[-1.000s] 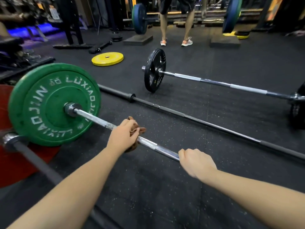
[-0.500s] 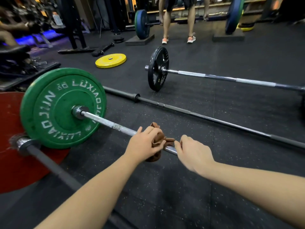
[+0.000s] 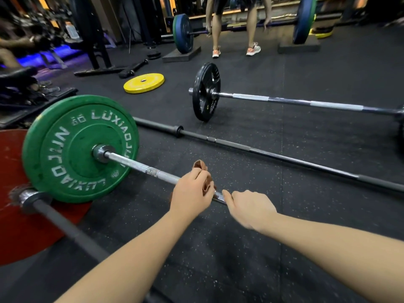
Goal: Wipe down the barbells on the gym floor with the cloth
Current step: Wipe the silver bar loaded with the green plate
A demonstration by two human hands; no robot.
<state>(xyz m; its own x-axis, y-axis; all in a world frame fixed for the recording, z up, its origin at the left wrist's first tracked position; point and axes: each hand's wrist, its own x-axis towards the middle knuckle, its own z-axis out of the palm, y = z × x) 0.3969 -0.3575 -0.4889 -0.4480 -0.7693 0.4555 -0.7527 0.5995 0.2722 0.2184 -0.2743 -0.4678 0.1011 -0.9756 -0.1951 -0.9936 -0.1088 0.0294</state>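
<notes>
Barbell (image 3: 140, 166): lying on the gym floor (image 3: 240, 270), running its chrome shaft from far left of the hands straight under both of them.
Left hand (image 3: 192, 193): curling round the cloth (image 3: 198, 165) and the shaft, clamping the cloth against the metal.
Cloth: brown, bunching around the barbell inside the left hand, sticking out above the knuckles and beside the fingertips, stopping short of the right hand (image 3: 251, 208).
Right hand: sitting just right of the left hand, curling its fingers over the bare shaft and gripping it.
Green plate (image 3: 80, 147): standing upright on the barbell's end, well left of the hands, lettering facing the camera.
Red plate (image 3: 13, 193): showing past the green plate's edge, further left, with a dark bar (image 3: 65, 228) passing under the left forearm.
Black bar (image 3: 262, 153): lying bare on the floor just beyond the hands, crossing left to right.
Black-plate barbell (image 3: 284, 99): resting further beyond the hands, black plate (image 3: 206, 91) standing at its left end.
Yellow plate (image 3: 144, 83): lying flat, far beyond and left of the hands.
Person (image 3: 234, 25): standing far beyond the hands, only legs and orange shoes showing, reaching down to a blue-plate barbell (image 3: 183, 32) propped on blocks (image 3: 181, 55).
</notes>
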